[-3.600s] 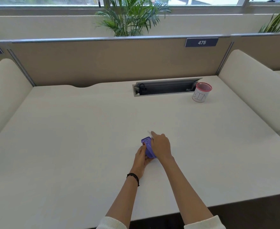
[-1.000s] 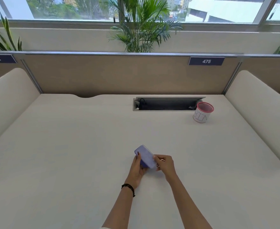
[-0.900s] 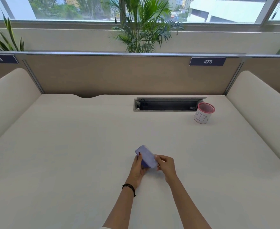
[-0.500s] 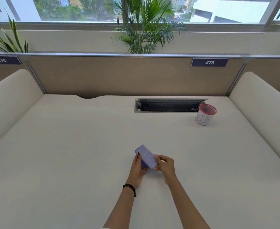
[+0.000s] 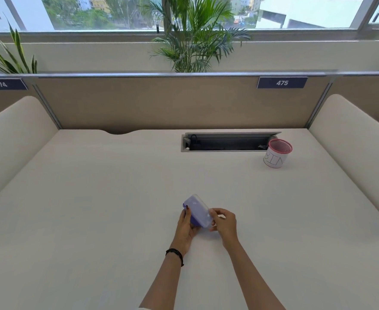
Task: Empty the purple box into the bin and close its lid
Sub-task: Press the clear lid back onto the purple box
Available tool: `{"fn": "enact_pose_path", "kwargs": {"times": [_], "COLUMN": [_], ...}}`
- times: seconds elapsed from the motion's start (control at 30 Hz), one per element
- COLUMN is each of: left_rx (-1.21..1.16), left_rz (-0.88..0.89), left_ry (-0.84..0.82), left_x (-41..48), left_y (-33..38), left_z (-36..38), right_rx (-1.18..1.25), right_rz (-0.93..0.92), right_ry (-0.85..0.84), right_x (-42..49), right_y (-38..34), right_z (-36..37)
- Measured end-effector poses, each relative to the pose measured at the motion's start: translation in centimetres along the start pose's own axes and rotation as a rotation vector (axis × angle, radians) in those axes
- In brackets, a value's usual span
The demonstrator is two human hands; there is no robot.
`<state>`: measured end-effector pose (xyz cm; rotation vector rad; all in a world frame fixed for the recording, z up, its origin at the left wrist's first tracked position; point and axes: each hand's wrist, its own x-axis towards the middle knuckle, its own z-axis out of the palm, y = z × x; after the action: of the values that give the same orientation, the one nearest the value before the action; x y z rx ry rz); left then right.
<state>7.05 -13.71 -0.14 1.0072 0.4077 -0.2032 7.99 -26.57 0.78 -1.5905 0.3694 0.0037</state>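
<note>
Purple plastic, translucent on its lid side, the box [image 5: 197, 210] sits tilted between both hands low over the middle of the cream surface [image 5: 94, 209]. The left hand [image 5: 186, 229] cups it from the left and beneath, fingers wrapped round the darker body, a dark-painted thumbnail against its upper edge; that grip is clamped on the box. A black band [image 5: 175, 255] circles the left wrist. The right hand [image 5: 224, 224] pinches the box's near right end, fingertips [image 5: 212, 217] on the pale lid edge, so this grip is also closed on the box. Whether the lid is sealed or slightly lifted cannot be told from this angle, and nothing of the contents can be made out.

The bin [image 5: 276, 156], a small white cup with a pink mesh rim and "BIN" written on its side, stands upright at the far right of the surface, well apart from the hands and just beside the right end of a recessed cable tray [image 5: 226, 143]. Behind runs a tan divider [image 5: 150, 101] bearing a label reading 475 [image 5: 282, 83]; a palm [image 5: 193, 39] rises beyond it before the windows.
</note>
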Motion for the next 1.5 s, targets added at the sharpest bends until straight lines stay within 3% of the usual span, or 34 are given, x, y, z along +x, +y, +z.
{"fn": "enact_pose_path", "kwargs": {"times": [0.7,1.07,1.17,1.33,1.5], "left_rx": [0.098,0.491,0.581,0.837,1.007], "left_rz": [-0.041,0.112,0.24,0.438,0.518], "left_ry": [-0.061,-0.102,-0.092,-0.115,-0.075], "left_x": [-0.4,-0.9,-1.0,-1.5,-2.3], "left_y": [0.2,1.3,1.7,2.0,1.9], "left_z": [0.1,1.0,1.6,1.3,0.2], "right_rx": [-0.201,-0.462,-0.413,-0.158,-0.046], "right_rz": [-0.013,-0.085,-0.074,0.131,0.282], "right_ry": [-0.164,-0.059,-0.082,-0.165,-0.291], "right_x": [-0.4,0.0,0.1,-0.6,-1.0], "right_y": [-1.0,-1.4,-2.4,-3.6,-3.8], "right_z": [-0.8,-0.6,-0.4,0.5,0.8]}}
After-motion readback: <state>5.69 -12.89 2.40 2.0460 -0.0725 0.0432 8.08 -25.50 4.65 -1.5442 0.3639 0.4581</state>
